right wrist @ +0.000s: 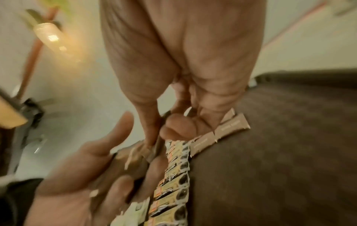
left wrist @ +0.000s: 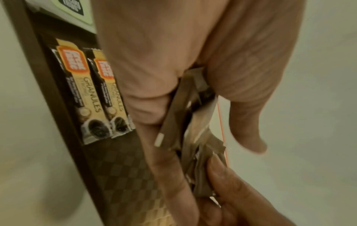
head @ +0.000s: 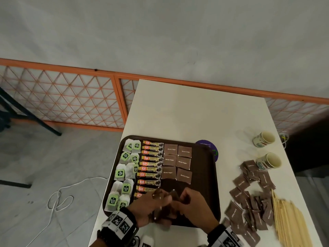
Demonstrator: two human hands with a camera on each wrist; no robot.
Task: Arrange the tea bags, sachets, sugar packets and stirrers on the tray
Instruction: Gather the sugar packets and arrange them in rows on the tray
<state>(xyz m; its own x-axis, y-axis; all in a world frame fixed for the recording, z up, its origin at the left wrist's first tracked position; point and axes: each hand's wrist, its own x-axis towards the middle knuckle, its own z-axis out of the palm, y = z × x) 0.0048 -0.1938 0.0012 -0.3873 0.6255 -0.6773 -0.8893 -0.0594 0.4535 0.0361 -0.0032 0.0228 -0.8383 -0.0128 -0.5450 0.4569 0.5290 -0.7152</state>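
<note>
A dark brown tray lies on the white table. It holds green-tagged tea bags at its left, a column of coffee sachets in the middle, and two columns of brown sugar packets. Both hands meet over the tray's near edge. My left hand grips a bunch of brown sugar packets. My right hand pinches one packet of that bunch between thumb and fingertips. Loose sugar packets and wooden stirrers lie on the table right of the tray.
Two paper cups stand at the table's right side. A purple disc peeks from under the tray's far right corner. One tea bag lies near the front edge. The tray reaches the table's left edge.
</note>
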